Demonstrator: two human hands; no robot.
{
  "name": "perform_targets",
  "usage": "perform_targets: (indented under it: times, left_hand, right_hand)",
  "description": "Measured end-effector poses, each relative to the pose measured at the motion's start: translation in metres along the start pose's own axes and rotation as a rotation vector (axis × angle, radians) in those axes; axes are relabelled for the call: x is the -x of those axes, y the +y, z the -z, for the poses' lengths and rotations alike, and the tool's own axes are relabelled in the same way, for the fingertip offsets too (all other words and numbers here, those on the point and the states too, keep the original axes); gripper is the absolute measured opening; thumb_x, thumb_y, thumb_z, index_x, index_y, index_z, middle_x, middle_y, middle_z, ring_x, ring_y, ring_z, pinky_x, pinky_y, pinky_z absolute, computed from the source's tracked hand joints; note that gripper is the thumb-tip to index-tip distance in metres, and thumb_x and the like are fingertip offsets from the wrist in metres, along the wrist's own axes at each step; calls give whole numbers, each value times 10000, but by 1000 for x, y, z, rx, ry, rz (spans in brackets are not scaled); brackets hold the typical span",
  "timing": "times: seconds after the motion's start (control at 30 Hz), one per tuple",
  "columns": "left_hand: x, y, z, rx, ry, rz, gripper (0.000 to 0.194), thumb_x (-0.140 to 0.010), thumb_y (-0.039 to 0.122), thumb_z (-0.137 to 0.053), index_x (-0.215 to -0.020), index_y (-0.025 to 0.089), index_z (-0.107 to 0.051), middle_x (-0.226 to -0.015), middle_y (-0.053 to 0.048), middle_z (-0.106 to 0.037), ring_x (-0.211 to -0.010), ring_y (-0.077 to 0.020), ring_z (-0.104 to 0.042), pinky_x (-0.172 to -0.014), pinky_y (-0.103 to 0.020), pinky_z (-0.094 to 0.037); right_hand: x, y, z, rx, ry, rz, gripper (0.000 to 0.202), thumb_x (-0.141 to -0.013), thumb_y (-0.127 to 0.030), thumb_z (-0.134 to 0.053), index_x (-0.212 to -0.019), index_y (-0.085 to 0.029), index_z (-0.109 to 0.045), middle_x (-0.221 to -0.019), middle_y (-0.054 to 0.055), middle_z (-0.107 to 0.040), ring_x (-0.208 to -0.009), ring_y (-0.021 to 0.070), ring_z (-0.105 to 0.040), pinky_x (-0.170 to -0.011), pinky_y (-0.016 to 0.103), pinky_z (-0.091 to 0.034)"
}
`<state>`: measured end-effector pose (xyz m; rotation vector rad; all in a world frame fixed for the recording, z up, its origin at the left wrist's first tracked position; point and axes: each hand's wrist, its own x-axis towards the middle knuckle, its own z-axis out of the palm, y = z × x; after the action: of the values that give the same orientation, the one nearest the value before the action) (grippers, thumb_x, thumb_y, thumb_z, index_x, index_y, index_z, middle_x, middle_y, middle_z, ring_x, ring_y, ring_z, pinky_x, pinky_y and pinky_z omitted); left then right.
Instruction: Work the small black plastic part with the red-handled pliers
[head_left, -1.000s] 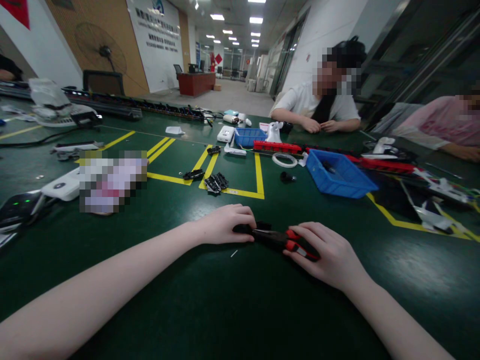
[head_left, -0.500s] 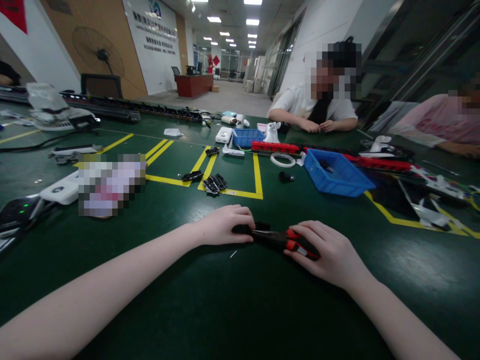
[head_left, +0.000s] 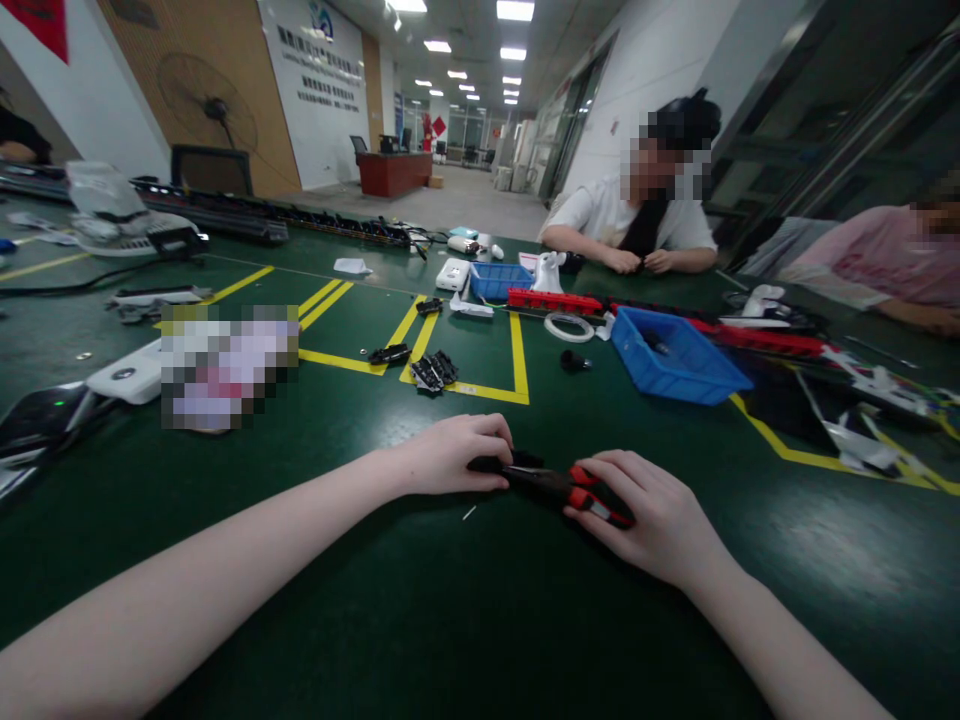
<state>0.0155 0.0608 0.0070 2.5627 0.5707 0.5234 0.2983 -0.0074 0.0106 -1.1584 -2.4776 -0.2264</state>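
Observation:
My right hand [head_left: 645,510] is closed round the red and black handles of a pair of pliers [head_left: 551,483]. The plier jaws point left and meet a small black part [head_left: 489,465], which my left hand [head_left: 461,455] pinches between thumb and fingers. Part of that black piece is hidden by my fingers, so its exact kind does not show. Just below my left hand, a tiny white sliver [head_left: 469,512] lies on the green table [head_left: 480,620].
Several small black parts [head_left: 433,371] lie by the yellow tape ahead. A blue bin [head_left: 675,360], a black cylindrical piece [head_left: 575,361] and a white ring [head_left: 569,327] are ahead right. A phone [head_left: 232,370] lies left. Two people [head_left: 634,235] sit across the table.
The whole view has shifted slightly. My hands keep their hold on the black part and the pliers, whose handles have moved very slightly left toward my left hand.

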Motion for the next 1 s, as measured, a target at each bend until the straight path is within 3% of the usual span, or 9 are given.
perform_targets:
  times: [1.0]
  left_hand:
    - [-2, -3, -3, 44, 9, 33, 182, -851, 307, -664, -969, 169, -643, -1056, -47, -579, -903, -163, -593, -769, -275, -471]
  right_hand:
    - [-1, -2, 2, -42, -25, -44, 308, -849, -379, -613, -1082, -178, -598, -1004, 104, -654, -845, 203, -643, -709, 330, -552]
